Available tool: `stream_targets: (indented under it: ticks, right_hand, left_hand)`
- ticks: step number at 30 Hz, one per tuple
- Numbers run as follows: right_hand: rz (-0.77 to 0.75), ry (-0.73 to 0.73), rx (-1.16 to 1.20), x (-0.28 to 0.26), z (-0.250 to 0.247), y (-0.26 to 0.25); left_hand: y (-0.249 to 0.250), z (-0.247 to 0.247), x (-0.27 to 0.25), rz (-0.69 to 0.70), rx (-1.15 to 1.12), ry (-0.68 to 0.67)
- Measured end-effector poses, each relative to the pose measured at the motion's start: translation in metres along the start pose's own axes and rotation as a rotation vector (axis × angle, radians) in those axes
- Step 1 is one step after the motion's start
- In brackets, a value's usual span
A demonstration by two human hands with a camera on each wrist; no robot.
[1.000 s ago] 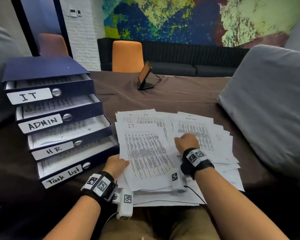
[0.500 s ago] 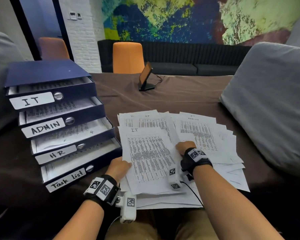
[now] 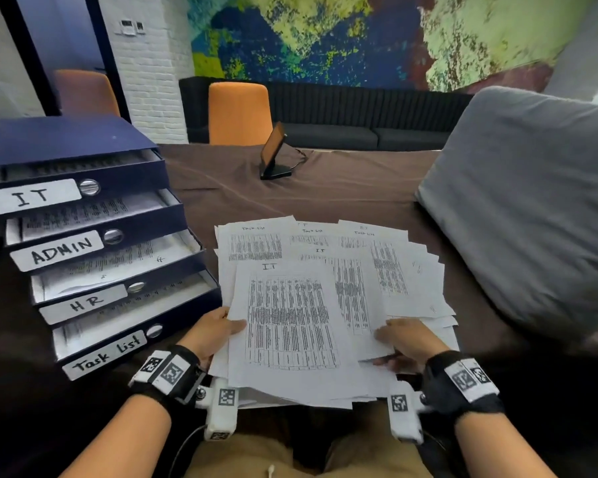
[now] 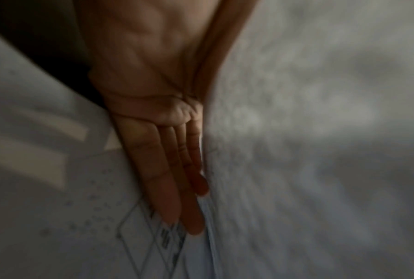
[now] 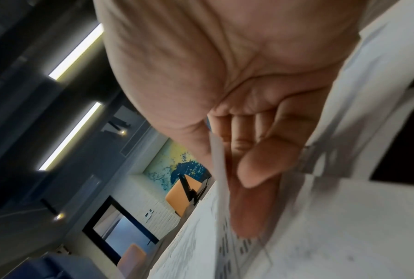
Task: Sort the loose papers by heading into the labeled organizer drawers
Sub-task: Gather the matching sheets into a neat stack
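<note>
On each bare forearm we list one black wrist strap faced with white plates that carry square black-and-white coded markers. From each strap hangs a white camera block with its own coded marker, fixed by a silver screw, and a thin black cable runs from the left block. Below, we record tan trousers with a white drawstring tip.

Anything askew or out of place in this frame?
Only the mess that the task expects: the loose papers lie fanned and overlapping, headings mixed. All four organizer drawers stand pulled out in steps. No spill or damage shows.
</note>
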State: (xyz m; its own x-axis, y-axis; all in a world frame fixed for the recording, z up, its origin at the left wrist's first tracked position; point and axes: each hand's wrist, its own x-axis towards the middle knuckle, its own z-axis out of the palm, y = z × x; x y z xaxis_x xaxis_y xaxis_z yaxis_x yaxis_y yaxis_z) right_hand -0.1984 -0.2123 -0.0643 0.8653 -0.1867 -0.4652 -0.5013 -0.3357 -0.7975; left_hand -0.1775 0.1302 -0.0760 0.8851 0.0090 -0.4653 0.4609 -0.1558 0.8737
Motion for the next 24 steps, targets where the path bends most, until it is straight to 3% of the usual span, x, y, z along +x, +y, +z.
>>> stream_targets:
  ticks: [4,9,14,17,19,21,24]
  right_hand:
    - [-0.036,-0.006,0.088,0.009,0.005,0.002]
    - [-0.164,0.019,-0.007,0.009,0.008,-0.004]
    - [-0.12,-0.022,0.045,0.011,0.012,0.002]
    - [-0.115,0.166,0.112,0.021,0.003,-0.001]
    - [-0.13,0.423,0.083,0.022,-0.015,-0.005]
    - [-0.155,0.633,0.203,0.024,-0.034,-0.004]
    - [-0.182,0.738,0.464,0.023,-0.051,-0.002]
  left_hand:
    - [0.0,0.006,-0.003,-0.007,0.008,-0.043]
    - [-0.002,0.009,-0.003,-0.036,-0.014,-0.054]
    - [0.001,0.015,-0.006,-0.008,0.014,-0.039]
    - [0.002,0.017,-0.006,0.008,0.045,-0.011]
    - [0.002,0.016,-0.005,0.012,0.048,0.01]
    - [0.003,0.014,-0.003,0.004,0.042,0.032]
    - [0.004,0.015,-0.002,-0.021,0.055,0.04]
